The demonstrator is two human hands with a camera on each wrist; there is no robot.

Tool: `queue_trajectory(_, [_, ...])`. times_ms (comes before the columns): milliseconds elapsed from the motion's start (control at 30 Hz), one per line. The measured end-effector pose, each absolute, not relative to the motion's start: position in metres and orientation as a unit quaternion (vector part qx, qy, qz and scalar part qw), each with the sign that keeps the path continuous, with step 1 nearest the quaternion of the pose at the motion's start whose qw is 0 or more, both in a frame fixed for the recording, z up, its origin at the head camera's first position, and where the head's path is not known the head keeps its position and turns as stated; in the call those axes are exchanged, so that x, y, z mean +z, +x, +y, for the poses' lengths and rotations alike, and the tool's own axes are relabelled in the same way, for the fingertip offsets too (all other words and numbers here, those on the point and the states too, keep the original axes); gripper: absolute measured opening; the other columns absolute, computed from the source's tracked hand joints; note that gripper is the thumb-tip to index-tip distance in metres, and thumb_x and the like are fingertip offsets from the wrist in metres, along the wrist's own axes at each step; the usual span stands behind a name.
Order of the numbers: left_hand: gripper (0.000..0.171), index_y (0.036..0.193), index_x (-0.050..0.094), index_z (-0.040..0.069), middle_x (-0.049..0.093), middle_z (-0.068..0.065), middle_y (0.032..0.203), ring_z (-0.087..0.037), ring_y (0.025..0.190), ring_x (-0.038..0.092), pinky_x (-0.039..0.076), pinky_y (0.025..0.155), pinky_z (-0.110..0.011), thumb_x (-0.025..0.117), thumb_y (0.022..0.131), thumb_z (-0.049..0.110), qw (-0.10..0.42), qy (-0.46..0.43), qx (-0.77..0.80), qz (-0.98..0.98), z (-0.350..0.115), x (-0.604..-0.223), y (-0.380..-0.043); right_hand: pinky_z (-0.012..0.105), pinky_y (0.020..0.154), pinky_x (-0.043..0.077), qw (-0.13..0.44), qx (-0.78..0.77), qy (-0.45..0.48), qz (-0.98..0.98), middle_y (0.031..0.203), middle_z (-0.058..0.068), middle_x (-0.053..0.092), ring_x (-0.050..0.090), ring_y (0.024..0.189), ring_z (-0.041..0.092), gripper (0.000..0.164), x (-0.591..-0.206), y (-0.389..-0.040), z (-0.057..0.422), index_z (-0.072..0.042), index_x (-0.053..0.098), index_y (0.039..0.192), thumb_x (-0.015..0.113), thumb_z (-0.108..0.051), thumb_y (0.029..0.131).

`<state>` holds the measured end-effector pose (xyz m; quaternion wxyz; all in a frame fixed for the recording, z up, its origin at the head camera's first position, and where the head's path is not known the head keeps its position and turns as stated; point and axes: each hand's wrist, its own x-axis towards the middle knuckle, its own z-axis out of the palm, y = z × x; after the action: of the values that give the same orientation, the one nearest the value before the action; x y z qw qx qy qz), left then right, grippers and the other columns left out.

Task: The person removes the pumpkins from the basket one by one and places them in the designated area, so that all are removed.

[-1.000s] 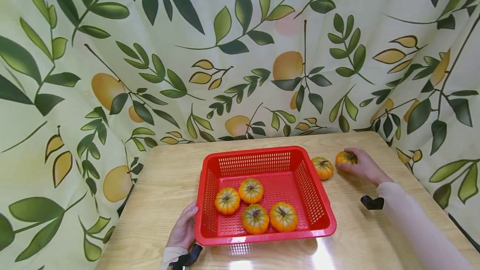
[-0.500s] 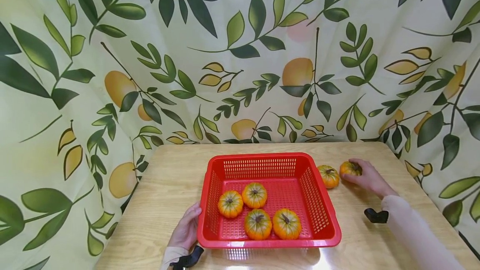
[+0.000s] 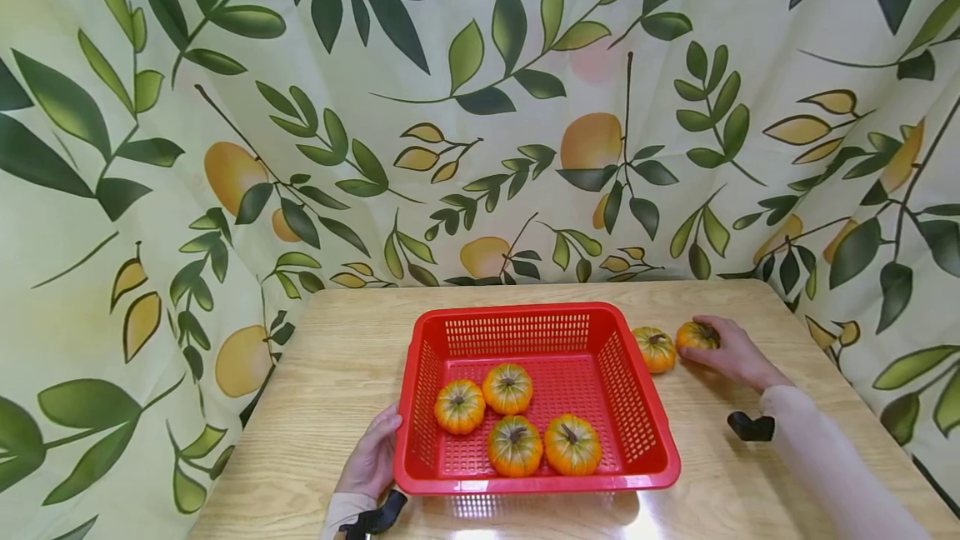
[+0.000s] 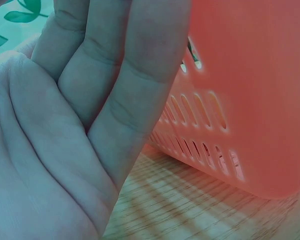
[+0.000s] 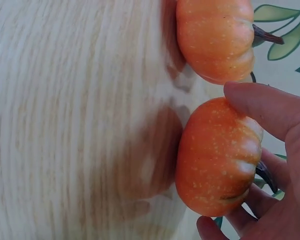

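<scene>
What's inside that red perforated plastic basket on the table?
The red perforated plastic basket holds four round, ribbed orange-and-yellow pumpkins resting on its floor. The floor directly beneath them is covered, so I can't see it.

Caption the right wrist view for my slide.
Right hand curled round one orange pumpkin, a second pumpkin beside it on a wood-grain table.

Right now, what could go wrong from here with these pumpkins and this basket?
The held pumpkin in the right hand sits close beside a neighbouring pumpkin and might knock it. Carried inward too low, it could catch the raised rim of the red basket. The left hand touches the basket's side; a push might shift it.
</scene>
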<state>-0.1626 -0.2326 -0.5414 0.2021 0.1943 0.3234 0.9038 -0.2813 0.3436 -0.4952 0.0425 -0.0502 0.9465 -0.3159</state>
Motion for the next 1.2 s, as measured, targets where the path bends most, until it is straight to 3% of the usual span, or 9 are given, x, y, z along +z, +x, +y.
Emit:
queue_trajectory(467, [0.043,0.136,0.058,0.009,0.072,-0.005,0.125,-0.012,0.112,0.07,0.053,0.1,-0.026,0.027,0.106,0.006,0.207,0.208,0.906,0.306,-0.233,-0.543,-0.163,0.078,0.106,0.025,0.053,-0.315,-0.052,0.946,0.148,0.045,0.028,0.024,0.134,0.063,0.075,-0.475,-0.282,0.338,0.008,0.037,0.147,0.068,-0.037,0.096])
queue_trajectory(733, [0.044,0.135,0.057,0.007,0.072,-0.006,0.125,-0.013,0.112,0.069,0.053,0.101,-0.027,0.025,0.106,0.004,0.212,0.218,0.907,0.293,-0.233,-0.542,-0.164,0.074,0.106,0.033,0.018,-0.323,-0.092,0.942,0.152,0.037,0.035,0.035,0.135,0.057,0.075,-0.434,-0.278,0.312,0.006,0.038,0.149,0.063,-0.043,0.099])
queue_trajectory(967, [0.042,0.134,0.057,0.009,0.072,-0.005,0.124,-0.012,0.111,0.07,0.054,0.1,-0.026,0.026,0.106,0.006,0.209,0.213,0.906,0.3,-0.234,-0.545,-0.164,0.068,0.106,0.038,-0.003,-0.333,-0.138,0.933,0.151,0.026,0.043,0.041,0.134,0.049,0.07,-0.4,-0.267,0.276,-0.002,0.043,0.149,0.067,-0.042,0.097])
queue_trajectory(1200, [0.043,0.134,0.058,0.008,0.072,-0.005,0.125,-0.012,0.111,0.07,0.053,0.1,-0.026,0.026,0.106,0.005,0.212,0.204,0.904,0.31,-0.233,-0.542,-0.164,0.068,0.1,0.044,0.014,-0.351,-0.172,0.92,0.149,0.02,0.046,0.044,0.13,0.045,0.064,-0.384,-0.256,0.244,-0.011,0.044,0.148,0.069,-0.039,0.096])
